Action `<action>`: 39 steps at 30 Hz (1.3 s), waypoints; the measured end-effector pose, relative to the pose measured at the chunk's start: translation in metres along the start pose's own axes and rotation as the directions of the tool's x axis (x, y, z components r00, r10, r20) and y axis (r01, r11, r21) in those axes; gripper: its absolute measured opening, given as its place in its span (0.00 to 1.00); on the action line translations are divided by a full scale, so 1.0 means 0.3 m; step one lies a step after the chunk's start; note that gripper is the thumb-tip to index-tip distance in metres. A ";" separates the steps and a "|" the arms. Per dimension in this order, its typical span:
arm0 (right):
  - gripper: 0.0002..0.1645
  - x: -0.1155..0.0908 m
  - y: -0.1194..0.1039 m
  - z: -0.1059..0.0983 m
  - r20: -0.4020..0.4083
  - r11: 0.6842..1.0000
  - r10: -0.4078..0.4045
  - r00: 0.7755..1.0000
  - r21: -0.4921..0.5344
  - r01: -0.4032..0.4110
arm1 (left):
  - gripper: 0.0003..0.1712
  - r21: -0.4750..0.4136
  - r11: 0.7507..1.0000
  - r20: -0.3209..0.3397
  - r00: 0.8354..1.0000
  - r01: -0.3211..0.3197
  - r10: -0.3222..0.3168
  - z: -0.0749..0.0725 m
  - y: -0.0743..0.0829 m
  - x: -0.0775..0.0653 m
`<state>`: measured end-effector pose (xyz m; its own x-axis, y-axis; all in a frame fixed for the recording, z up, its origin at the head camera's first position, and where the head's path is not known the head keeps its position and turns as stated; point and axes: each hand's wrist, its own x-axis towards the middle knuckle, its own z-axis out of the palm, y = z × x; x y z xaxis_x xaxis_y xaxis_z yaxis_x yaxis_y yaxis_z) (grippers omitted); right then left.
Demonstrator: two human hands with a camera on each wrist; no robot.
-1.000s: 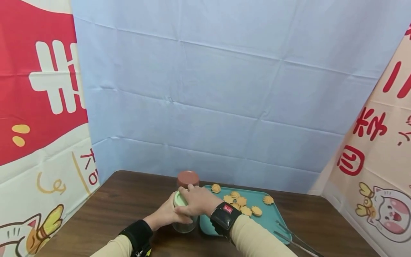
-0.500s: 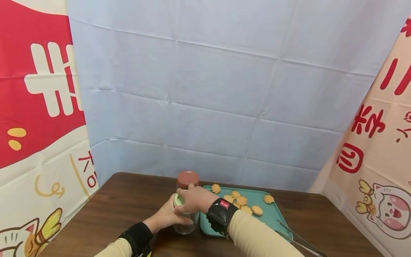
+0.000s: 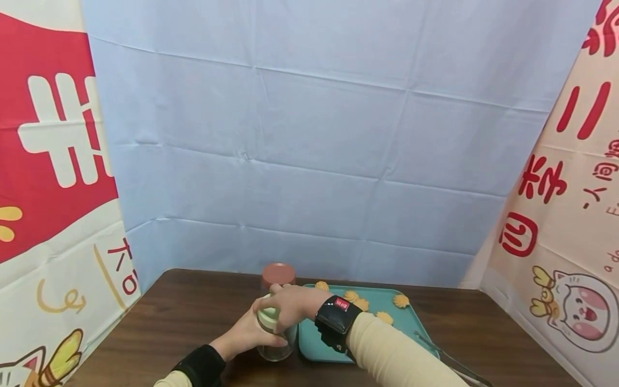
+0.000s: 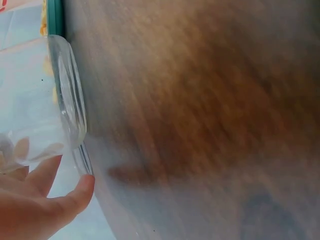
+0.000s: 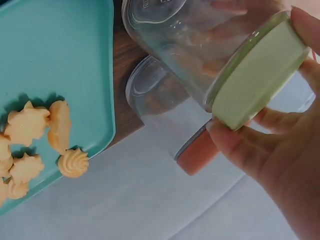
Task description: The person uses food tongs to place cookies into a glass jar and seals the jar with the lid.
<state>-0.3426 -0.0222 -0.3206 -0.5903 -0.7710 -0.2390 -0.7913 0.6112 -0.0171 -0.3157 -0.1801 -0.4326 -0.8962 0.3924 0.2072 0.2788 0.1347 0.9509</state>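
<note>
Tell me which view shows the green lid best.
The right wrist view: the green lid is large there, its side mostly uncovered. The head view shows it smaller, partly covered by the right hand; the left wrist view leaves it out.

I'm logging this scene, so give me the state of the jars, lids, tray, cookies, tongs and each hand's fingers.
Green lid: on its jar, tightness unclear
Green jar: lidded, no cookies seen inside
Red lid: on its jar
Red jar: upright, lidded
Tray: flat, bearing cookies
Cookies: loose, uncovered
Tongs: across the tray's edge, partly hidden
Left fingers: around green jar
Right fingers: gripping green lid
</note>
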 end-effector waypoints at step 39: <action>0.40 0.013 0.048 -0.022 -0.059 0.972 -0.214 0.975 0.086 0.219 | 0.51 -0.020 0.997 0.087 0.993 -0.077 0.078 -0.013 0.009 -0.005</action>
<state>-0.3572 -0.0175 -0.3155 -0.4153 -0.8932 -0.1724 -0.8846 0.4407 -0.1525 -0.3151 -0.1838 -0.4295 -0.8379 0.4799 0.2601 0.3401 0.0862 0.9364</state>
